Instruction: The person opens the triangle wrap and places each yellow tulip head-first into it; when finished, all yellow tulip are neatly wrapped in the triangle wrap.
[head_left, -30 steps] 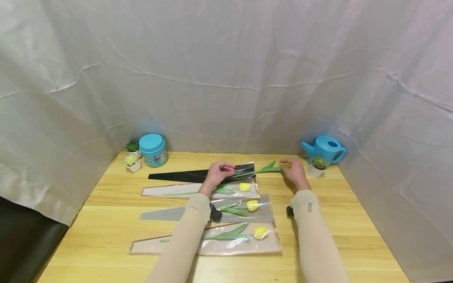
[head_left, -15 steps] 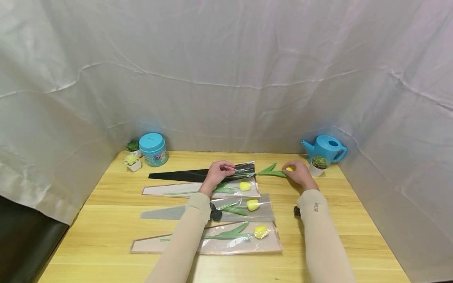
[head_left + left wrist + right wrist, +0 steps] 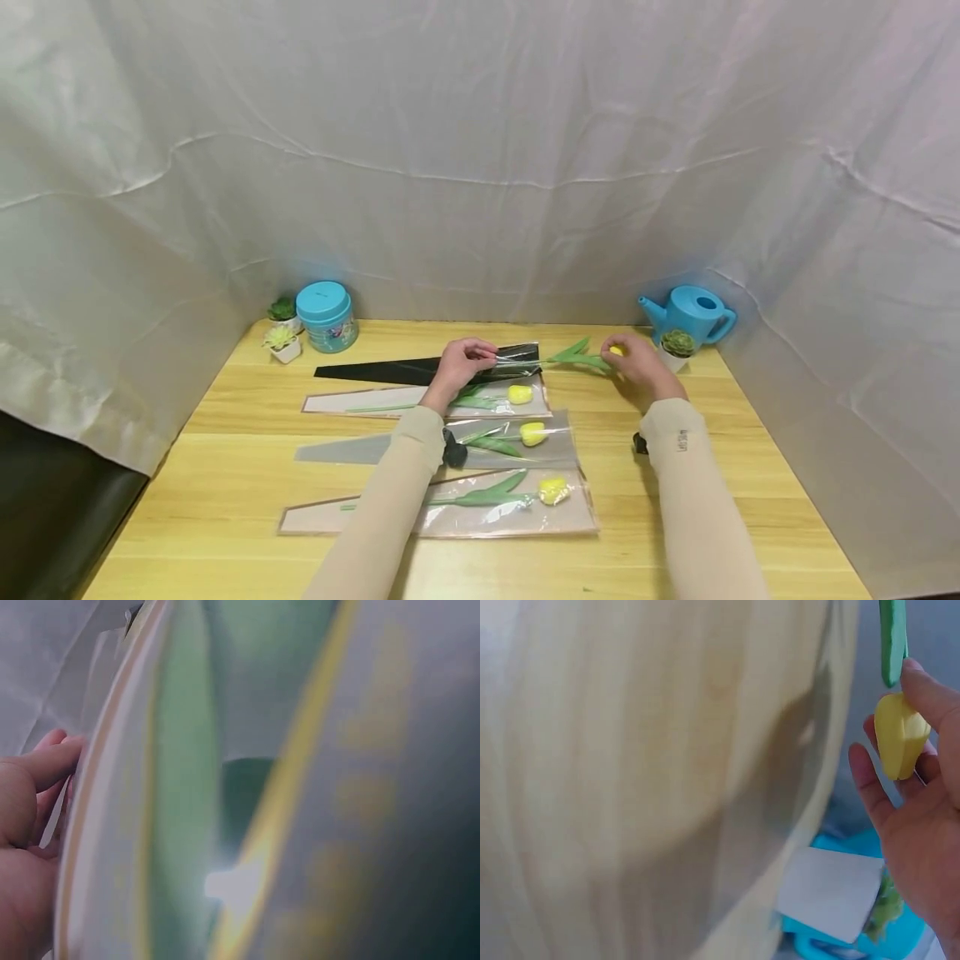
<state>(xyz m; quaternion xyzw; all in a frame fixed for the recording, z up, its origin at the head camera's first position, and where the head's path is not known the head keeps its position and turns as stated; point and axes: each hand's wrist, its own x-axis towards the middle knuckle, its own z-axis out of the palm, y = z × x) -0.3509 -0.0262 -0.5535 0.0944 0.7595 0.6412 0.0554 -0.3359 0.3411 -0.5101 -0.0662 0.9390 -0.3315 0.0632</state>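
My left hand [image 3: 478,357] pinches the clear open mouth of a black flower sleeve [image 3: 390,370] lying along the back of the wooden table [image 3: 712,500]. In the left wrist view only its fingers [image 3: 34,787] show beside blurred film. My right hand [image 3: 624,355] grips the yellow head of a tulip [image 3: 616,350] just right of the sleeve mouth. The tulip's green leaves [image 3: 574,353] point toward the mouth. In the right wrist view the fingers curl round the yellow bud [image 3: 900,735], with the green stem [image 3: 891,637] above it.
Three yellow tulips in clear sleeves [image 3: 517,394], [image 3: 534,433], [image 3: 552,490] lie in rows in front of my arms. A blue watering can [image 3: 693,312] and a small potted succulent [image 3: 677,348] stand at the back right. A blue tin [image 3: 326,315] and two little plants [image 3: 279,337] stand at the back left.
My right hand has drifted a little to the right with the tulip, and the leaves have risen slightly. The left hand has kept its pinch on the sleeve mouth.
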